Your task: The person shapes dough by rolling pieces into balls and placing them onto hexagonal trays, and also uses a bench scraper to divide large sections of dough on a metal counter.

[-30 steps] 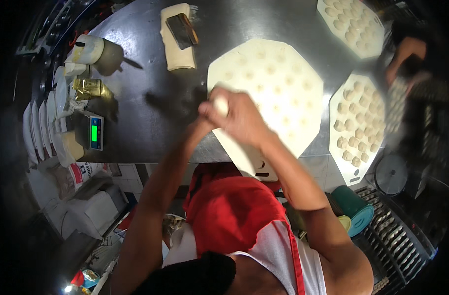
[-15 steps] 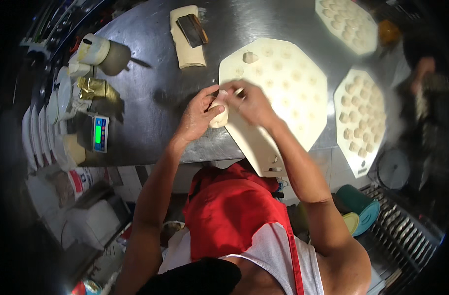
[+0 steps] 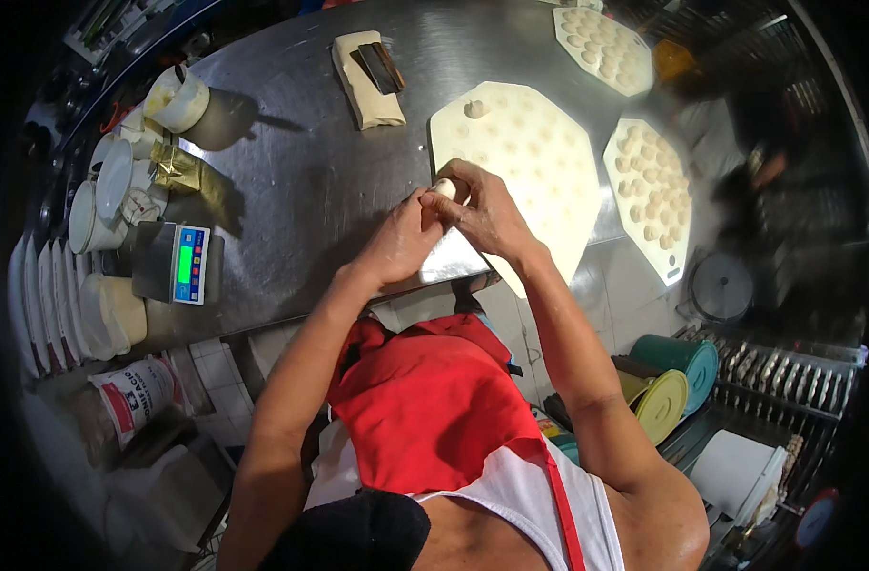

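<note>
My left hand [image 3: 406, 235] and my right hand [image 3: 482, 207] meet over the front left edge of a large white board [image 3: 539, 181], fingers closed around a pale piece of dough [image 3: 443, 190]. The board has rows of faint round marks, and one small dough lump [image 3: 474, 109] sits near its top left. Left of the back of this board, a folded beige cloth [image 3: 366, 100] lies on the steel table [image 3: 292, 171] with a dark flat scraper [image 3: 383, 63] on it.
Boards of dough balls stand at back right [image 3: 601, 48] and right [image 3: 649, 190]. On the left are a digital scale [image 3: 173, 262], white tub [image 3: 176, 97], gold wrapped block [image 3: 176, 168] and stacked dishes [image 3: 44, 295]. Lidded buckets [image 3: 672, 381] stand below at right.
A lump appeared on the big board between the earlier two frames. Since the latter, my hands have drawn together, covering most of the dough they hold; the view has shifted slightly.
</note>
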Demonstrator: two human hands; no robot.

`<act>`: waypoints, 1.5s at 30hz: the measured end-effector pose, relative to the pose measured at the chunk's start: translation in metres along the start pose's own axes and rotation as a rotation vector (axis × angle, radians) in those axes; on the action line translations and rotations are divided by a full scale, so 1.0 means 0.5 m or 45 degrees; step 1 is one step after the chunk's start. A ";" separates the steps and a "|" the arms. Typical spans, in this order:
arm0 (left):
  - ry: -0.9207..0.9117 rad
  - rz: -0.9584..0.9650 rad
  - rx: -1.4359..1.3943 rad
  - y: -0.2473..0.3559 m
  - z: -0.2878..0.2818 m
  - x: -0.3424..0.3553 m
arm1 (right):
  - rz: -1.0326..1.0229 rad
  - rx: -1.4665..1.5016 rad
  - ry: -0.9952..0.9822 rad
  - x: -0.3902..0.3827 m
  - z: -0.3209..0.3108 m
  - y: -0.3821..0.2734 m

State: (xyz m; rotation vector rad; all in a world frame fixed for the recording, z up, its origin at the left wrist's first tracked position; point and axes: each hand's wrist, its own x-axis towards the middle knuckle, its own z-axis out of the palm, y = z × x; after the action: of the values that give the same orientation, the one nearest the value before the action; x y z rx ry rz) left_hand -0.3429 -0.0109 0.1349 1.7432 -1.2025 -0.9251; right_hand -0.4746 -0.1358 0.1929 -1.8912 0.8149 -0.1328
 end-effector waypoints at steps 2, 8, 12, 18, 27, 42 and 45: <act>-0.259 -0.059 -0.257 -0.015 -0.050 0.008 | -0.327 0.063 0.026 0.008 0.012 0.019; -0.084 0.006 0.248 0.040 -0.021 0.022 | -0.104 -0.052 0.129 0.026 -0.010 -0.002; 0.074 0.073 0.312 0.068 0.028 0.089 | -0.093 -0.038 0.170 0.082 -0.050 0.055; 0.094 -0.054 0.595 -0.016 0.127 0.264 | -0.164 0.115 0.186 0.169 -0.107 0.135; 0.096 -0.472 -0.059 -0.071 0.164 0.339 | -0.178 0.101 0.439 0.458 -0.274 0.412; -0.107 -0.315 -0.633 -0.036 0.023 0.214 | -0.216 0.678 -0.226 0.204 -0.117 0.164; -0.383 -0.357 -0.586 -0.022 0.023 0.169 | -0.190 0.659 -0.013 0.179 -0.096 0.164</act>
State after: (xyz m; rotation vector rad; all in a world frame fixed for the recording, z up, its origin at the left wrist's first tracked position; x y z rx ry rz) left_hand -0.3256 -0.0915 0.1100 1.4479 -0.8398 -1.5404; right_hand -0.4663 -0.2455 0.1230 -1.4563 0.5626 -0.3883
